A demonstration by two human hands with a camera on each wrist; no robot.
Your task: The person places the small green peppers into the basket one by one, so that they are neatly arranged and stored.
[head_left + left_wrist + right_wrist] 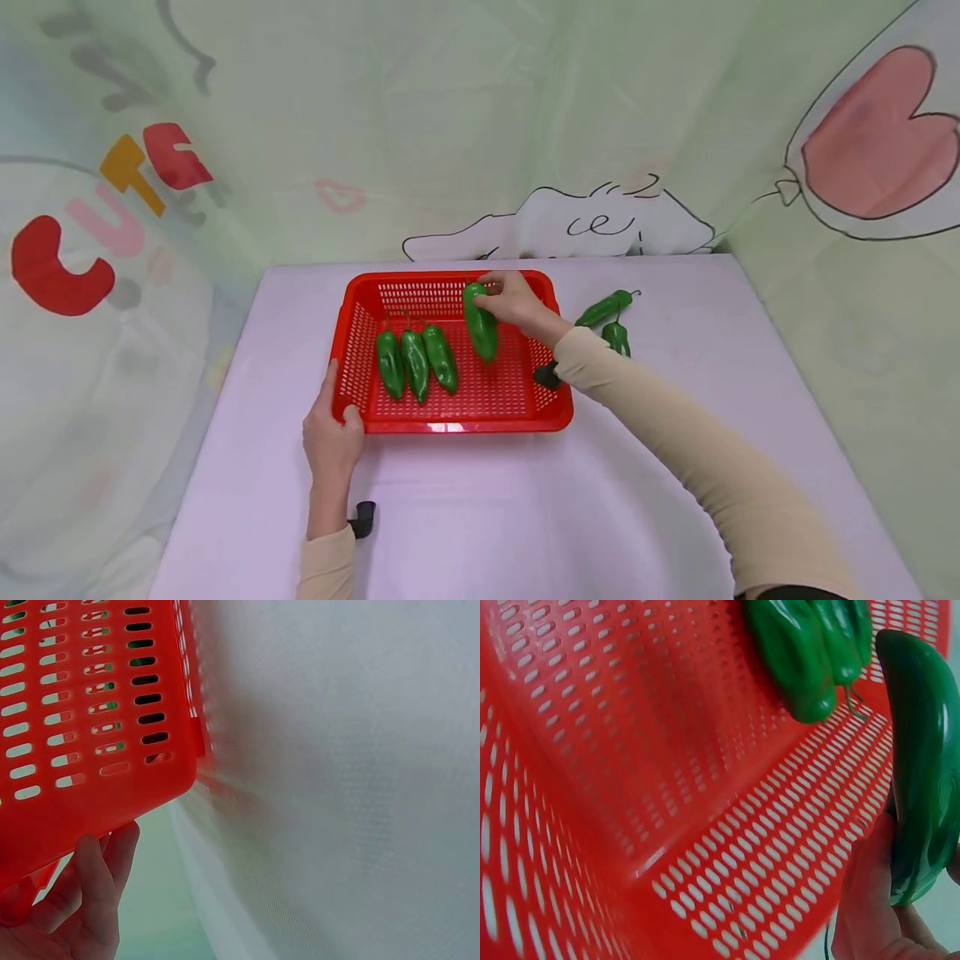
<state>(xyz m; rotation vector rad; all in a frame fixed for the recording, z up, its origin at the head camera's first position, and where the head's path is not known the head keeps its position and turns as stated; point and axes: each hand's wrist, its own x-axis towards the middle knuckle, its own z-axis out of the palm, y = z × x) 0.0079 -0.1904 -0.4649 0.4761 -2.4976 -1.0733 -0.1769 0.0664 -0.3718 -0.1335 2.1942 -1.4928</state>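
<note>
The left hand (333, 437) grips the left side of the basket (450, 427) while the right hand (513, 300) pinches a pepper (482, 332) over its floor, three peppers (415, 367) lying in its left half; laying-in seems the step, the next move calling for lowering, then loosening the pinch.

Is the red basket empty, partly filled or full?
Partly filled: three green peppers lie in the red basket, with bare floor beside them. The right hand holds another pepper above that floor.
</note>
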